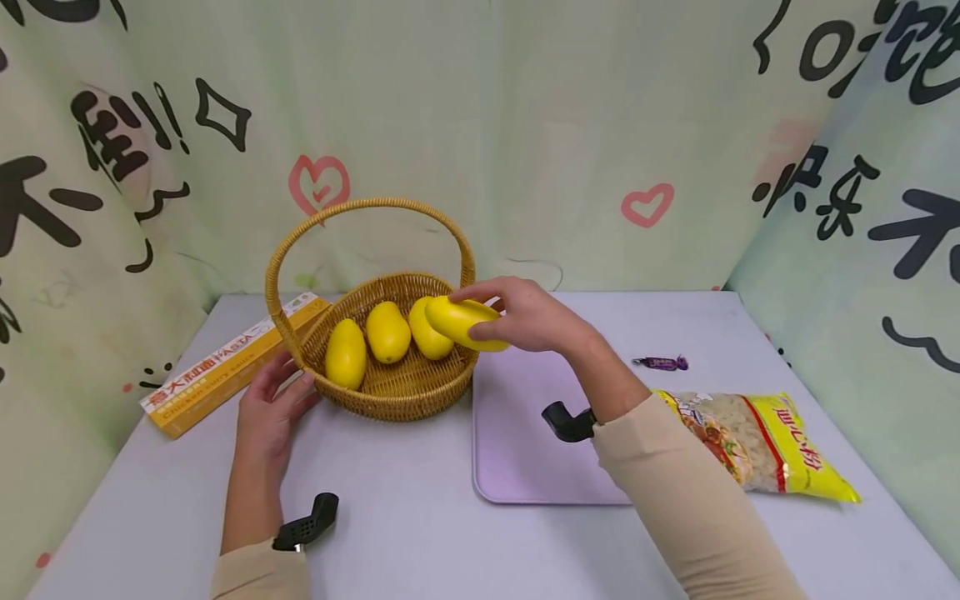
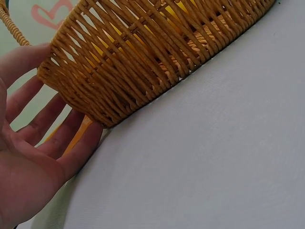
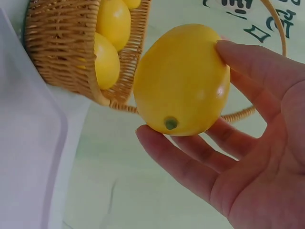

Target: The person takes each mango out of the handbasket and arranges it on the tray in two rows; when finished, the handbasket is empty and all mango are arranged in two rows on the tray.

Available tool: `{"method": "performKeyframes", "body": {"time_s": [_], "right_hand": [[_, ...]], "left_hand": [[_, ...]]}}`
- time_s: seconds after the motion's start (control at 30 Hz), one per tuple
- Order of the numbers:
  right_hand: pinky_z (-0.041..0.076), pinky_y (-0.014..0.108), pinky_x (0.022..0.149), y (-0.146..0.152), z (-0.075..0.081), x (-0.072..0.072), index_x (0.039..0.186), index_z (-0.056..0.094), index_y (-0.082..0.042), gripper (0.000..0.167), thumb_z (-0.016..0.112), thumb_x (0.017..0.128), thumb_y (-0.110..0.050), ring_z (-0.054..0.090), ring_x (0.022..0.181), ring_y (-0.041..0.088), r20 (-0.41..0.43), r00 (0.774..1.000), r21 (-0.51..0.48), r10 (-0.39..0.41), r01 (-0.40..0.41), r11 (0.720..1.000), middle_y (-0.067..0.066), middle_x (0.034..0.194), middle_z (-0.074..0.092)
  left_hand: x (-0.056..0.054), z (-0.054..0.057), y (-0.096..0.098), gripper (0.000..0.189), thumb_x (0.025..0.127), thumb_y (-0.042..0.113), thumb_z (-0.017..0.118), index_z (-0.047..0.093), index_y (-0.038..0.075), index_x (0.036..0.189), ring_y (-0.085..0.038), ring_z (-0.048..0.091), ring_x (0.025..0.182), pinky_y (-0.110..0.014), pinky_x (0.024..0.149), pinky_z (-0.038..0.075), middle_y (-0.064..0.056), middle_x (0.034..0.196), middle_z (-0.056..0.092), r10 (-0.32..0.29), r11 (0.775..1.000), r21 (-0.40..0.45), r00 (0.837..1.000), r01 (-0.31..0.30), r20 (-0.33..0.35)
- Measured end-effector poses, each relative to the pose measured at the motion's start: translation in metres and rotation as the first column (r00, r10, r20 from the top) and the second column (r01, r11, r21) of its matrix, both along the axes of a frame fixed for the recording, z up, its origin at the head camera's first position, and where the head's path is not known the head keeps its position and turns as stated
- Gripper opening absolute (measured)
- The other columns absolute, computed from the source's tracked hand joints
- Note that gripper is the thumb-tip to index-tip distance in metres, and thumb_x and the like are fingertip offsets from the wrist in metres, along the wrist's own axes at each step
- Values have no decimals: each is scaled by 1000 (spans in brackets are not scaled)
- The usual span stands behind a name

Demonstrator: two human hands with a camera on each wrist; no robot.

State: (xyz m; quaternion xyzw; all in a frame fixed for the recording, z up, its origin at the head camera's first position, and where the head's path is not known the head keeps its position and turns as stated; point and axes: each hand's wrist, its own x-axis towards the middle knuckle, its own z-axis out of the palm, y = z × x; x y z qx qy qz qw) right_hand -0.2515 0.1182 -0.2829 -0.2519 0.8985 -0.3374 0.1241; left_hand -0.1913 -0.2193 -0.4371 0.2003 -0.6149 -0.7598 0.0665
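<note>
My right hand [image 1: 528,315] pinches a yellow mango [image 1: 457,321] between thumb and fingers at the right rim of a wicker basket [image 1: 397,406]. In the right wrist view this mango [image 3: 181,81] shows a small green stem end, and the thumb lies on its upper side. Three more mangoes stand in the basket: a left one [image 1: 346,354], a middle one [image 1: 388,332] and a right one [image 1: 427,337], partly covered by the held mango. My left hand [image 1: 273,408] rests its extended fingers against the basket's left side; in the left wrist view the fingertips [image 2: 95,129] touch the woven wall.
An orange and white box [image 1: 232,367] lies left of the basket, near the left hand. A purple tray [image 1: 540,450] lies under the right arm. Further right are a purple-wrapped candy [image 1: 662,363] and a yellow-ended food bag [image 1: 765,442]. The basket's tall handle [image 1: 367,202] arches overhead.
</note>
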Motion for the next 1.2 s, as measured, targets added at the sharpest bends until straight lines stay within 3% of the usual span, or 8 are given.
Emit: {"method": "performKeyframes", "body": {"time_s": [0.3, 0.53, 0.77, 0.97, 1.2], "right_hand": [[59, 36, 83, 31, 2, 3, 144, 62, -25, 50, 70, 95, -18, 64, 117, 34, 97, 985, -1, -145, 146, 989, 12, 141, 57], [59, 33, 83, 43, -16, 2, 146, 61, -25, 50, 69, 97, -20, 61, 118, 34, 159, 953, 57, -259, 253, 966, 16, 143, 56], [59, 30, 76, 48, -34, -5, 148, 58, -19, 51, 67, 98, -21, 62, 107, 34, 118, 923, 89, -366, 357, 930, 23, 141, 55], [60, 40, 90, 46, -56, -13, 148, 57, -14, 51, 66, 98, -19, 59, 118, 38, 82, 908, 135, -411, 398, 907, 25, 144, 55], [48, 52, 111, 42, -78, -20, 146, 60, -13, 49, 67, 98, -17, 53, 132, 41, 18, 888, 151, -459, 452, 879, 23, 151, 52]], "left_hand": [[1, 0, 1, 66, 94, 22, 77, 49, 32, 154, -15, 53, 132, -19, 95, 57, -1, 157, 45, -3, 1000, 9, 1000, 3, -2], [2, 0, -2, 68, 94, 23, 77, 48, 34, 154, -15, 52, 134, -19, 95, 57, -1, 159, 43, -15, 1000, 7, 1000, 15, 7], [1, 0, 1, 66, 94, 24, 77, 49, 34, 153, -15, 52, 133, -20, 96, 56, 0, 156, 46, -7, 1000, -1, 1000, 7, -6], [1, -1, 2, 65, 94, 23, 77, 50, 33, 153, -15, 53, 132, -19, 96, 56, 0, 155, 47, -2, 1000, 3, 1000, 2, 0], [0, -1, 1, 63, 97, 20, 74, 49, 33, 154, -17, 51, 135, -20, 98, 55, -1, 156, 45, -8, 1000, -10, 1000, 8, -7]]}}
